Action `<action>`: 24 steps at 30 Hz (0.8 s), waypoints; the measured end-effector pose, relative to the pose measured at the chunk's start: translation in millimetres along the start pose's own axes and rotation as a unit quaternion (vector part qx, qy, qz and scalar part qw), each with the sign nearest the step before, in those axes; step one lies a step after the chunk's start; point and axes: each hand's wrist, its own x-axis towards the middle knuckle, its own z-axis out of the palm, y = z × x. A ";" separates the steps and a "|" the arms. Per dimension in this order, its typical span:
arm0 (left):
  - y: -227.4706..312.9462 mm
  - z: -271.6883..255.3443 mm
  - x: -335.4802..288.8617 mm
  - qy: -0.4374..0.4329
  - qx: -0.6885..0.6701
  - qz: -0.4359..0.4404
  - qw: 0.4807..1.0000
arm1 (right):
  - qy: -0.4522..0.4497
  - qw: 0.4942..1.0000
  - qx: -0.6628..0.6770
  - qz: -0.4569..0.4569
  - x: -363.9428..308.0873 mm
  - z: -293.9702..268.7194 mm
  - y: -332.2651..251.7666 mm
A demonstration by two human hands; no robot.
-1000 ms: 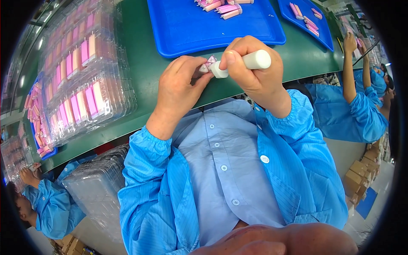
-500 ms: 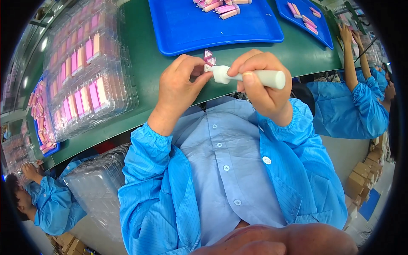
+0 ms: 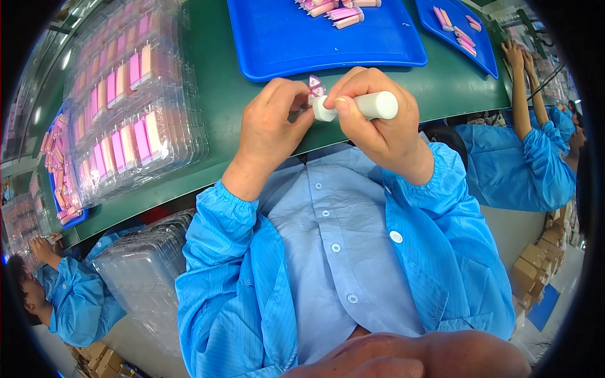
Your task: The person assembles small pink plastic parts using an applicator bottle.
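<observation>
Work at upper centre of the frame: pinching a small pink piece (image 3: pixel 315 83) in the left hand (image 3: pixel 270 120), gripping a white tool (image 3: pixel 377 105) in the right hand (image 3: pixel 382 129), holding its head (image 3: pixel 324 110) touching or just beside the piece, hard to tell which. Appearing partway along, with pink-and-peach sticks (image 3: pixel 146 137) already in clear trays (image 3: pixel 196 135) at left and loose sticks (image 3: pixel 345 20) in a blue tray (image 3: pixel 353 53) at top. Showing glossy pink-and-clear triangular facets, hiding the rest behind fingers (image 3: pixel 283 93).

Holds raised forearms (image 3: pixel 217 233) slanting inward, with wrists (image 3: pixel 246 179) well apart; curls left hand (image 3: pixel 271 120) into a thumb-and-finger pinch; wraps right hand (image 3: pixel 381 123) in a grip with bent fingers (image 3: pixel 372 80)
</observation>
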 end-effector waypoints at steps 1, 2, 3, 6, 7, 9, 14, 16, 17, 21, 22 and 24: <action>1.3 0.7 0.1 0.011 -0.002 -0.007 1.000 | -0.003 1.000 0.000 0.006 -0.7 0.4 0.0; 0.6 1.9 0.0 0.011 -0.001 -0.005 1.000 | -0.002 1.000 0.000 0.004 -2.3 1.2 1.9; -0.4 2.4 1.1 0.004 0.021 -0.003 1.000 | 0.006 1.000 0.000 -0.012 -3.2 2.3 4.2; -10.0 3.6 1.0 -0.028 0.062 0.012 0.998 | 0.017 0.998 0.058 0.027 -1.8 -2.5 5.2; -12.5 2.1 0.9 -0.052 0.079 0.022 0.995 | 0.016 0.990 0.115 0.085 -1.4 -5.9 5.9; -12.1 -2.8 1.0 -0.069 0.033 -0.040 0.996 | 0.108 0.955 0.250 0.115 4.5 -15.6 14.2; -18.0 -15.3 2.1 -0.107 -0.400 -0.247 0.876 | 0.140 0.952 0.236 0.135 13.5 -18.6 53.7; -8.0 -21.4 0.3 -0.095 -0.415 -0.245 0.871 | 0.093 0.962 0.193 0.169 10.4 -5.8 66.5; -0.5 -24.6 0.2 -0.091 -0.442 -0.244 0.859 | 0.058 0.967 0.168 0.183 6.0 -5.3 72.2; 35.4 -63.7 10.2 -0.015 -0.081 -0.090 0.992 | 0.104 0.957 0.197 0.187 -3.5 5.7 74.9; 40.7 -80.7 15.6 0.031 0.035 -0.023 0.999 | 0.093 0.956 0.213 0.177 -6.7 3.3 75.3; 60.6 -126.7 26.9 0.102 0.251 0.034 0.962 | 0.072 0.970 0.174 0.153 -9.8 2.0 76.4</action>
